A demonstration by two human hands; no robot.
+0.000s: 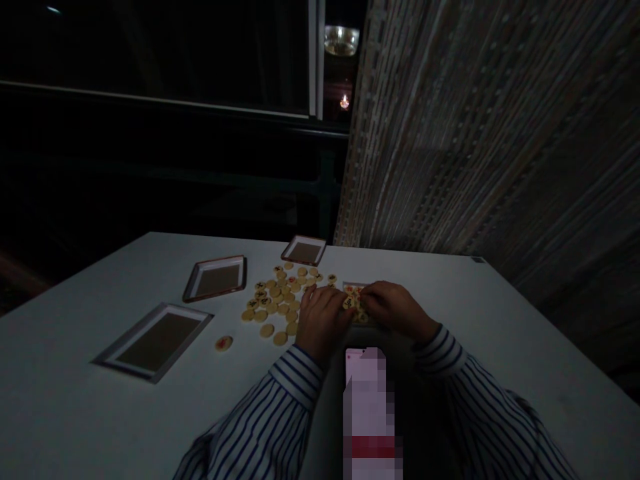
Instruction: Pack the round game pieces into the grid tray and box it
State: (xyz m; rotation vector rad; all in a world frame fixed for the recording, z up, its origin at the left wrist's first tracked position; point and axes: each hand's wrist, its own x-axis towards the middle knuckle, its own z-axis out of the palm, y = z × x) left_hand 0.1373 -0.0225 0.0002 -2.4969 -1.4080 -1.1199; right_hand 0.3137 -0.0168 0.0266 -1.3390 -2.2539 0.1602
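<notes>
Several round pale wooden game pieces (278,297) with red or black marks lie scattered on the white table (500,347). My left hand (323,320) rests at the right edge of the scatter, fingers curled down on pieces. My right hand (397,308) is beside it, fingers pinched over a small tray (354,291) that holds red-marked pieces. Both hands meet over that tray, and what each fingertip grips is hidden. One piece (223,343) with a red mark lies apart at the left.
Three flat box trays sit on the table: a grey-rimmed one (156,341) at the front left, a red-rimmed one (216,277) behind it, a small one (304,250) further back. A lit phone (369,413) lies near me. A woven curtain (490,133) hangs at the right.
</notes>
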